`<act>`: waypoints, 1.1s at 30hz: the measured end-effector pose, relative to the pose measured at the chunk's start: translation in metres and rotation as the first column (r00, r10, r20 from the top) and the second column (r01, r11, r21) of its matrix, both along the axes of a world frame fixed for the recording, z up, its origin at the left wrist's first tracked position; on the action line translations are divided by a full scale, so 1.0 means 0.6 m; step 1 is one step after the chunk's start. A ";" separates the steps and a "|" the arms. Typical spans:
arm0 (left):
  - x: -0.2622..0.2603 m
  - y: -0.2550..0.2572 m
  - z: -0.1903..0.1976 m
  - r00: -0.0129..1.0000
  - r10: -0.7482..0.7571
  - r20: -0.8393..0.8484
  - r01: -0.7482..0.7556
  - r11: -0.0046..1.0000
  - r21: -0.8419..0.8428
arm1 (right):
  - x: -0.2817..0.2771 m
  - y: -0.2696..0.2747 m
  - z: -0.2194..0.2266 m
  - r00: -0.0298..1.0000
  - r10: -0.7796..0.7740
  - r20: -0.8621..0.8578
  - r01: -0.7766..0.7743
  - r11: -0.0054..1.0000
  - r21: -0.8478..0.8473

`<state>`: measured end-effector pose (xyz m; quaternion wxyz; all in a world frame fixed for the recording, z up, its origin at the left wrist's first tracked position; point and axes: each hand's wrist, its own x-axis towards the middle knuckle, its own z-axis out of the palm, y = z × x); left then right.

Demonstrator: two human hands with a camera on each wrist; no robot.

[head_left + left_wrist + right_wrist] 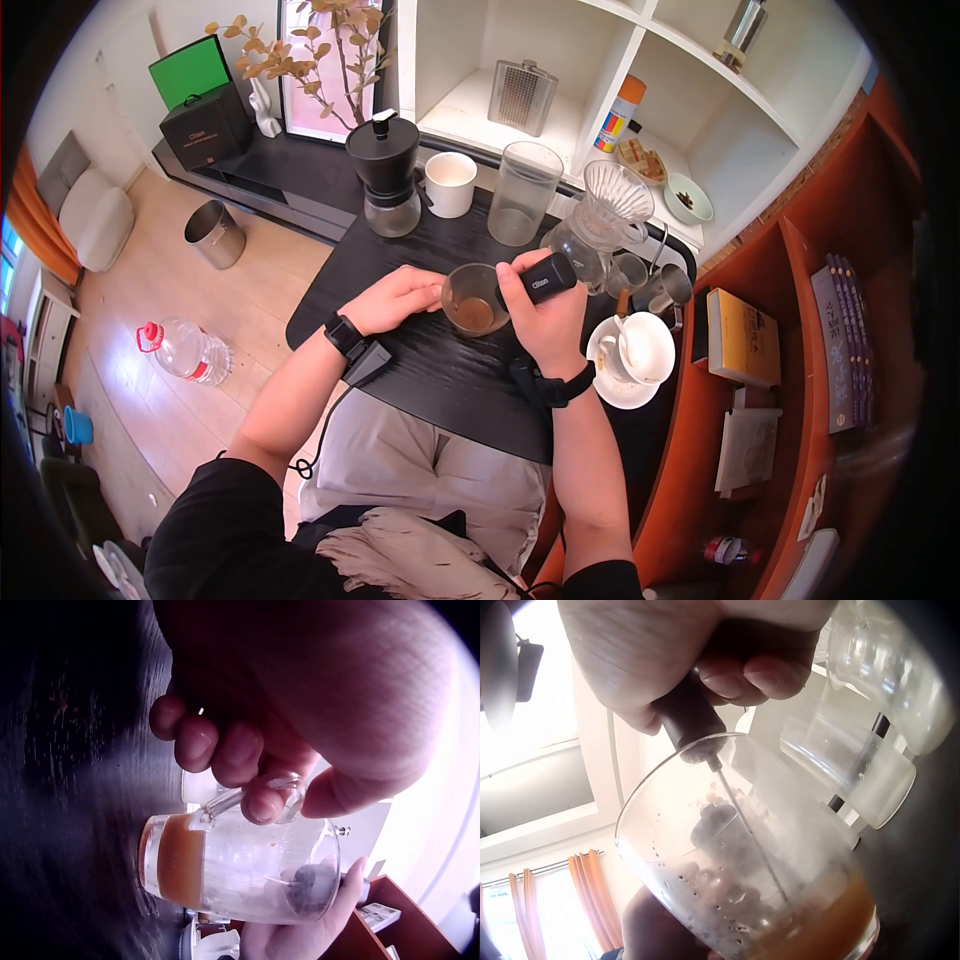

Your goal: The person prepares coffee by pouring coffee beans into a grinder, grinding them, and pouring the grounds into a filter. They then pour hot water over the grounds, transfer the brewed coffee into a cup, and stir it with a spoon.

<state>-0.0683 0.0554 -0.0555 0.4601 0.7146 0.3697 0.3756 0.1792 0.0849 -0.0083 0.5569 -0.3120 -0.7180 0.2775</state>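
A clear glass mug [474, 290] with brown liquid [180, 862] in its bottom stands on the black table. My left hand [395, 298] holds it by its glass handle [225, 804], thumb and index finger pinching the loop. In my right hand [550, 325] is a black handheld milk frother [540, 281], fingers wrapped round its body just above the mug's rim. From it a thin metal wand [742, 814] slants down inside the mug, and its lower end reaches the liquid, where the tip is hidden. Droplets dot the mug's inner wall in the right wrist view.
Behind the mug stand a black coffee grinder [385, 165], a white cup [451, 186], a tall clear glass [524, 195] and a glass dripper [617, 200] on a carafe. To the right are a metal pitcher [668, 285] and a white cup on a saucer [620, 397].
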 end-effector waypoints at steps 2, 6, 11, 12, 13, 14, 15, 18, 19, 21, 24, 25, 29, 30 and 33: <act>0.000 0.001 -0.001 1.000 -0.004 0.003 0.004 1.000 -0.002 | -0.001 0.000 -0.002 1.000 -0.007 0.012 0.007 1.000 0.001; 0.001 -0.001 0.004 1.000 -0.002 0.005 0.002 1.000 0.016 | -0.002 0.006 -0.007 0.999 0.033 -0.040 -0.035 0.999 -0.033; 0.000 -0.001 0.002 1.000 -0.001 -0.001 0.001 1.000 0.031 | 0.000 0.004 -0.005 0.995 -0.080 -0.063 0.075 0.994 -0.079; 0.000 -0.001 0.003 1.000 -0.006 -0.001 0.006 1.000 0.029 | 0.000 0.004 -0.004 0.995 -0.079 -0.061 0.074 0.994 -0.079; 0.001 0.000 0.004 1.000 -0.012 -0.001 0.012 1.000 0.026 | 0.000 0.004 -0.003 0.999 -0.020 -0.047 0.017 0.997 -0.070; 0.001 0.000 0.003 1.000 -0.013 0.000 0.013 1.000 0.026 | 0.000 0.004 -0.002 0.999 0.039 -0.034 -0.041 0.997 -0.062; 0.000 -0.001 0.003 1.000 -0.008 0.001 0.008 1.000 0.017 | 0.001 0.005 -0.004 0.998 0.055 -0.029 -0.056 0.998 -0.039; 0.000 -0.001 0.004 1.000 -0.003 0.001 0.003 1.000 0.016 | 0.001 0.002 -0.001 1.000 -0.006 0.000 0.006 0.997 -0.074; 0.001 -0.001 0.004 1.000 -0.005 0.003 0.005 1.000 0.023 | -0.002 0.001 0.000 1.000 -0.006 -0.001 0.006 0.997 -0.076; 0.001 -0.001 0.003 1.000 -0.003 -0.005 0.003 1.000 0.016 | -0.008 0.001 0.001 0.997 0.057 -0.056 -0.058 0.998 -0.004; -0.001 0.000 0.002 1.000 -0.004 -0.007 0.004 1.000 0.022 | 0.001 -0.001 -0.001 0.998 0.044 0.034 -0.042 0.998 -0.056; -0.001 0.001 0.002 1.000 -0.013 0.001 0.013 0.999 0.032 | 0.002 0.001 -0.002 0.998 0.044 0.034 -0.042 0.998 -0.056; 0.000 -0.001 0.002 1.000 -0.004 0.000 0.004 1.000 0.023 | 0.002 0.008 -0.008 0.999 0.044 -0.012 -0.044 0.996 -0.075; 0.000 -0.001 0.002 1.000 -0.003 -0.005 0.003 1.000 0.030 | 0.000 0.008 -0.008 0.998 0.058 -0.032 -0.061 0.995 -0.080; 0.000 0.000 0.003 1.000 -0.003 -0.016 0.003 0.999 0.038 | -0.003 0.007 -0.006 0.994 0.099 -0.037 -0.101 0.993 -0.063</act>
